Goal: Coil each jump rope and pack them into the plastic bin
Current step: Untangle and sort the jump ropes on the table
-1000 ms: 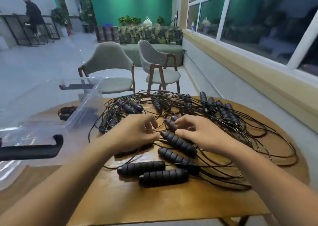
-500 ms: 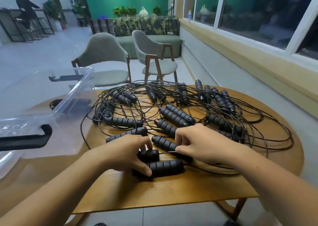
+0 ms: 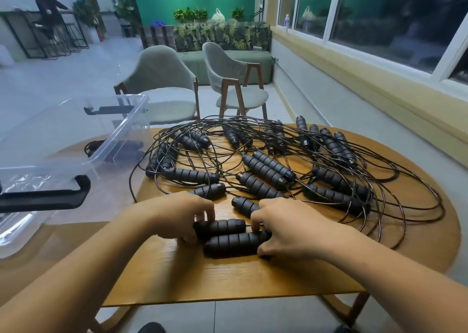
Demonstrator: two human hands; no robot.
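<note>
Left hand (image 3: pixel 174 216): fingers curled over the left end of the rear handle (image 3: pixel 222 226), clamped on it. Right hand (image 3: pixel 288 229): fingers and thumb wrapped round the right end of the front handle (image 3: pixel 233 242), clamped on it. Both handles are black and ribbed. They lie side by side, touching, on the near part of the table between my hands. A thin cord leaves the rear handle's right end and runs under my right fingers.

Item, far left: plastic bin (image 3: pixel 119 130), clear, standing at the table's left side. It has a black clip (image 3: pixel 43 197) on its near end. Dark shapes show through its wall, and I cannot tell whether they lie inside it or behind it.

Item, centre: table (image 3: pixel 253 279), round, wood-grain top.

Item, centre to right: jump ropes (image 3: pixel 266 170), many, uncoiled, on the table top just right of the bin. Their black ribbed handles lie singly and in pairs. Their thin black cords (image 3: pixel 395 198) loop across one another in a single tangle over the far and right parts of the table.

Item, beyond the table: two grey-green chairs (image 3: pixel 162 79) with wooden legs, on a pale tiled floor.

Item, right: window wall (image 3: pixel 379 16), white frames, dark panes.
</note>
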